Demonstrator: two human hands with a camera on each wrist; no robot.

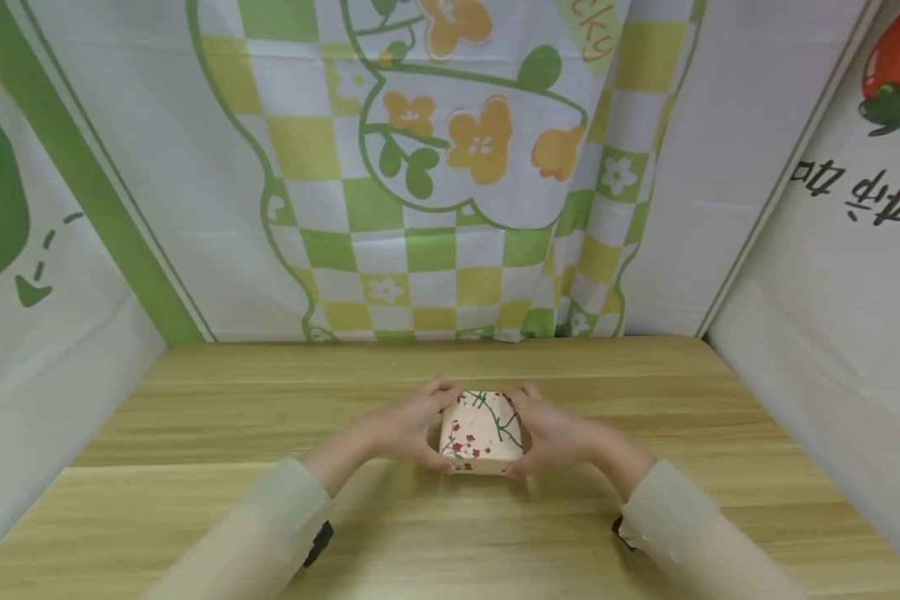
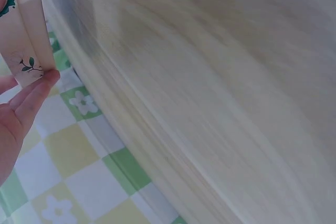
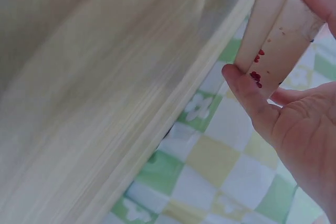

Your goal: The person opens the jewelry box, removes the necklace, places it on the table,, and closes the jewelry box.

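Observation:
A small cream paper box (image 1: 482,429) with red blossoms and dark green branches is held between both hands over the middle of the wooden table. My left hand (image 1: 412,425) grips its left side, thumb at the near corner and fingers at the far one. On the opposite side my right hand (image 1: 551,429) grips it the same way. In the left wrist view, fingertips pinch the end of the box (image 2: 26,35). The right wrist view shows the fingers at a corner of the box (image 3: 281,35), close above the tabletop.
The wooden table (image 1: 195,425) spreads out around the hands. Behind it hangs a green and yellow checked cloth (image 1: 420,250) with flowers. White printed cloth walls (image 1: 817,317) stand on both sides. Dark straps show under the sleeves.

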